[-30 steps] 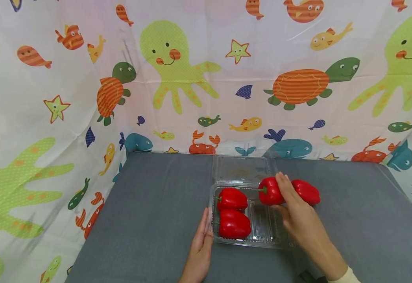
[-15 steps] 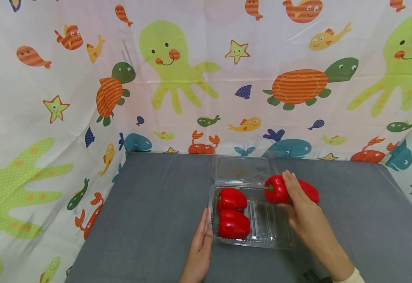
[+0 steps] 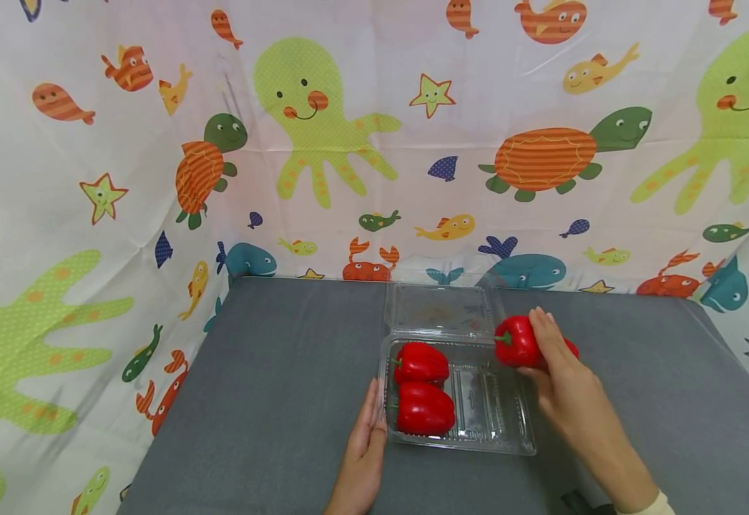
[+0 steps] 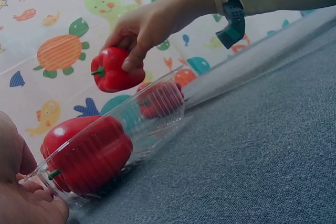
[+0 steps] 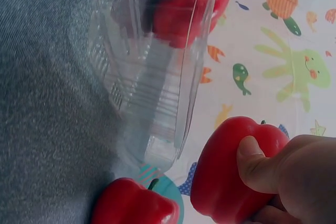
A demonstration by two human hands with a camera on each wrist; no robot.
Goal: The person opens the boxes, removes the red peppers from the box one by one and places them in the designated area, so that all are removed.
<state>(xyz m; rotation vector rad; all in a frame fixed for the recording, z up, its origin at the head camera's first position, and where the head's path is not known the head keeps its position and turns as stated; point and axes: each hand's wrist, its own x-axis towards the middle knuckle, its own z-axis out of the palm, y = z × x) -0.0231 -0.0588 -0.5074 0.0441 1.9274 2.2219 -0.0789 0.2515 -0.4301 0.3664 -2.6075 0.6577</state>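
The right hand (image 3: 574,393), fingers and thumb clamped on a red pepper (image 3: 517,342), has shifted rightward over the last second — the pepper now hangs by the back right corner of the clear tray (image 3: 480,402), above rim height. The left hand (image 3: 363,450), unmoved, rests near-straight fingers against the tray's left wall. A back pepper (image 3: 422,363) and front pepper (image 3: 426,408) fill the tray's left half. A loose pepper (image 5: 128,205), mostly hidden from above, seems to sit on the desk (image 3: 310,357) — which spreads wide either side. The lid (image 3: 441,309) lies back near the rear edge.
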